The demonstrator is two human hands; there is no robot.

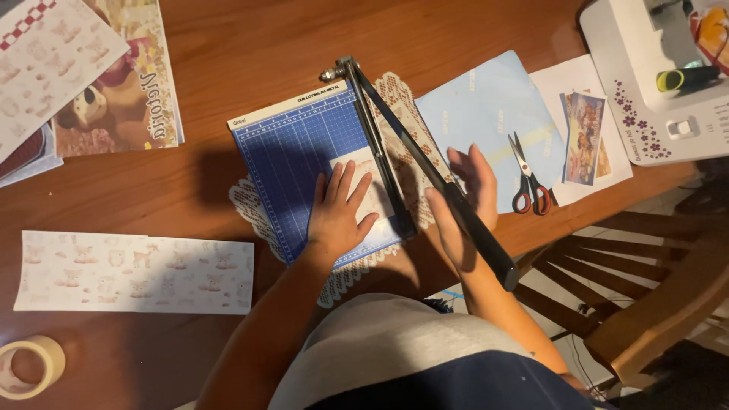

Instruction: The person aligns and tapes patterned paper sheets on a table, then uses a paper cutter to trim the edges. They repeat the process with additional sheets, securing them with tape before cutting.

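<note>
Left hand (339,215) flat, fingers spread, pinning small paper (366,190) on blue cutter board (304,152) at frame centre. Blade arm (425,171) raised, running diagonally upper-centre to lower-right. Right hand (465,205), nearer, loosely open against handle, not closed.

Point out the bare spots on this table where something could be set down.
Bare wood lies between the picture book and the paper cutter, and between the patterned strip and tape roll. Right of the cutter is crowded: blue sheet, scissors.
</note>
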